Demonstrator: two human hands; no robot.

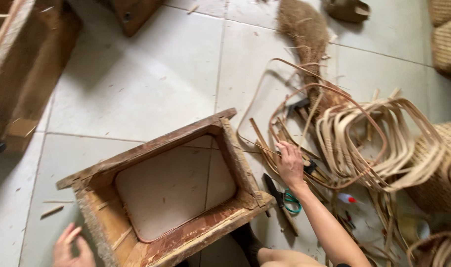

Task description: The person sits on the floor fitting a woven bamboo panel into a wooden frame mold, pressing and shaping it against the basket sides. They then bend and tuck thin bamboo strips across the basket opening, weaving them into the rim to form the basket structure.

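Reaching with our right hand (289, 165), fingers spread flat on loose rattan strips (270, 148) at three o'clock of the wooden frame mould (242, 168), we are picking material; our left hand (69, 247), open, is steadying the mould's seven-o'clock corner. Pinching one strip comes next, we judge.

My right hand (289, 165) rests among pale tan cane strips (383, 143), some darkening to reddish brown along their curves; my left hand (72, 247) lies beside the wooden frame (235, 163), which is worn brown with reddish stains and paler raw edges; the floor tiles (151, 84) are off-white with thin grey grout lines; the scissors (290, 201) have teal-green handles and dark blades; the brush (304, 29) is dull straw-brown; the woven basket (443, 173) is sandy beige with a fine ribbed weave.
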